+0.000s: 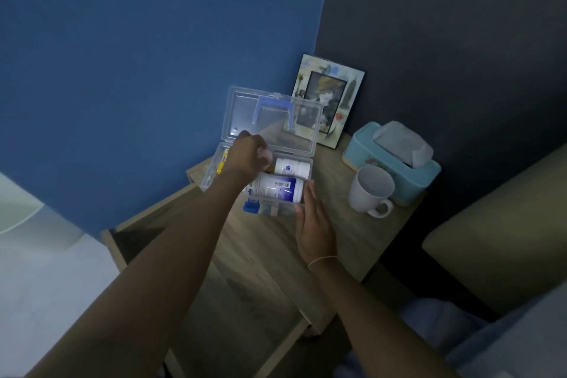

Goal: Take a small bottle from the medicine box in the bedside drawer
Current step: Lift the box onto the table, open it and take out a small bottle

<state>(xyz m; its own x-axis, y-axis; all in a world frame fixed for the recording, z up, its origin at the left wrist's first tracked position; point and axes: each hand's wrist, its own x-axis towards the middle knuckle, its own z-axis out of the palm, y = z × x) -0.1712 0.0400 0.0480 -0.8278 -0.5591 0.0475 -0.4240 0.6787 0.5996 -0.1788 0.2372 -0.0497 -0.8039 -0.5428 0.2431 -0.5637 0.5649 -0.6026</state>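
The clear plastic medicine box (310, 163) stands on the bedside table top with its lid (242, 113) raised. Inside lie a large white bottle with a blue label (279, 190) and a second white bottle (291, 167). My left hand (247, 153) reaches into the box from the left. Its fingers are closed around a small bottle with a pale cap (266, 158), mostly hidden and blurred. My right hand (313, 224) rests flat, fingers straight, against the box's right front corner.
The wooden drawer (122, 242) below the table top is pulled out toward me. A white mug (371, 190), a teal tissue box (395, 172) and a picture frame (328, 98) stand at the right and back. The blue wall is on the left, the bed edge (491, 239) on the right.
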